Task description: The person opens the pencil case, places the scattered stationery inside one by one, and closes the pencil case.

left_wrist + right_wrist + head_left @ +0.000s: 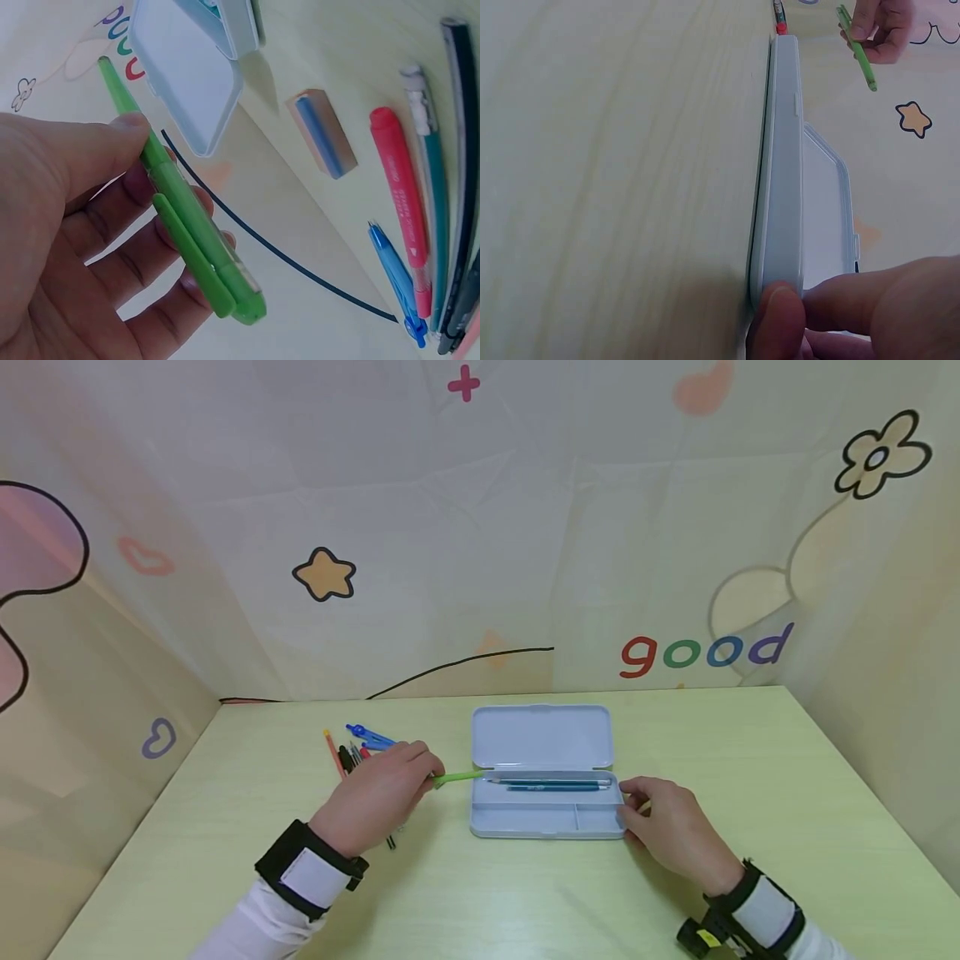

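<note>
My left hand (386, 789) pinches a bright green highlighter pen (191, 217) between thumb and fingers, its clip facing up in the left wrist view. In the head view the pen's tapered end reaches the left edge of the open pencil case (517, 820). This light blue case lies with its lid (542, 735) folded back. Two teal pencils (558, 786) lie in the long rear compartment; the front compartments are divided by a small wall. At the case's right end, my right hand (671, 827) grips the side wall with thumb and fingers.
Left of the case, partly behind my left hand, lies a group of stationery: a blue compass-like tool (367, 733), a red marker (401, 187), a pencil (431, 172), and other dark pens. An eraser in a sleeve (322, 135) lies nearby. A printed curtain (450, 527) rises behind the table.
</note>
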A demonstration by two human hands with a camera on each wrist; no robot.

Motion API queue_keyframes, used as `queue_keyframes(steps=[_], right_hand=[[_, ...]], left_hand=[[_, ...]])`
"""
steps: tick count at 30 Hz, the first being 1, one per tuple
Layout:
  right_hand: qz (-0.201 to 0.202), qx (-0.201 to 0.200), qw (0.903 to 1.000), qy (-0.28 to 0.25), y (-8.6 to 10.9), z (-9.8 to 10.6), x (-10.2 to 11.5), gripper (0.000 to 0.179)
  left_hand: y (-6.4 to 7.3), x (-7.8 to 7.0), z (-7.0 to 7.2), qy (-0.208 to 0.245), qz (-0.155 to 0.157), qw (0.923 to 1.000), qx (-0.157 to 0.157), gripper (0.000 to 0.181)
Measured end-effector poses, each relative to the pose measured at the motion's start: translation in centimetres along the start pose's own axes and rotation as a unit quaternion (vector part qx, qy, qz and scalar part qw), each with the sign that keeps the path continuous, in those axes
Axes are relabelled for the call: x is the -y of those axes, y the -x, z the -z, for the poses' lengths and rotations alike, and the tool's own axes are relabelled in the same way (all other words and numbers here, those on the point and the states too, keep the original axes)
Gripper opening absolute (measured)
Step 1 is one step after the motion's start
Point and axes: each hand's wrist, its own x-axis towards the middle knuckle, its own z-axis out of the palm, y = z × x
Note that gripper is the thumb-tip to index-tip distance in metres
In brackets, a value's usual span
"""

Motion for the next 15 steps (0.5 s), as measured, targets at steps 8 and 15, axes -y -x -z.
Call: queue_keyframes(steps=[8,15], right_hand=[[-0.009,0.002,1.0,-0.002,-0.1,-0.1,0.0,0.037],[-0.001,-0.002,1.0,0.002,0.0,0.0,0.0,0.037]], left_hand=[[-1.0,-0.6,-0.6,-0.008,-0.016,0.9998,-0.008,0.013],[-2.0,-1.4,-0.7,-0.012,-0.009,0.9999,0.007,0.015]])
